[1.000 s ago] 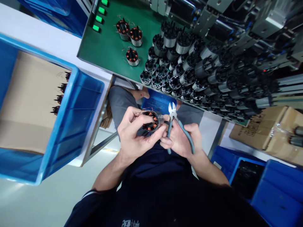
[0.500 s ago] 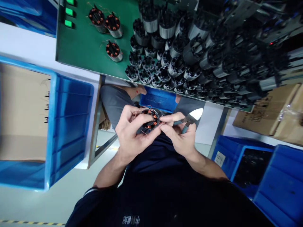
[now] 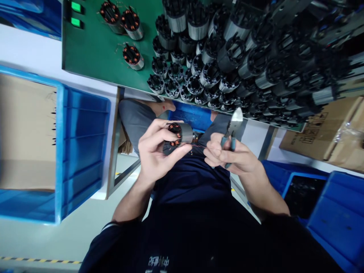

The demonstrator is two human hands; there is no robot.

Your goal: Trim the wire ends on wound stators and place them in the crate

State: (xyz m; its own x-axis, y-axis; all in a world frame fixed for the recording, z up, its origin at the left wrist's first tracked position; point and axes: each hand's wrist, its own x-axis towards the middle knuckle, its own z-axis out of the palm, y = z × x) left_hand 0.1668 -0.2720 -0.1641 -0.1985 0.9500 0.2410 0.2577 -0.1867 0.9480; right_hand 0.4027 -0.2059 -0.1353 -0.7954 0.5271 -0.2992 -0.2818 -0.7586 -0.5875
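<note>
My left hand [image 3: 157,149] is wrapped round a motor stator [image 3: 187,132], a grey metal cylinder with copper windings and black insulation at its left end. The stator lies on its side above my lap. To its right my right hand [image 3: 231,155] is closed round cutting pliers [image 3: 233,127], whose jaws point up and away from me. A thin copper-coloured wire [image 3: 199,146] runs from the stator's lower edge to my right fingertips, which seem to pinch it. The pliers' jaws are apart from the stator and touch nothing.
Several wound stators [image 3: 133,57] stand on the green bench top [image 3: 93,49]. Many stators without copper [image 3: 195,85] crowd its middle and right. A blue crate [image 3: 85,140] is at left, a cardboard box [image 3: 315,129] and blue bins [image 3: 337,212] at right. Below the bench sits a blue tray [image 3: 190,115].
My right hand has moved right, away from the stator, and the pliers have turned to point more upward. The stator has tipped, so its metal side now shows.
</note>
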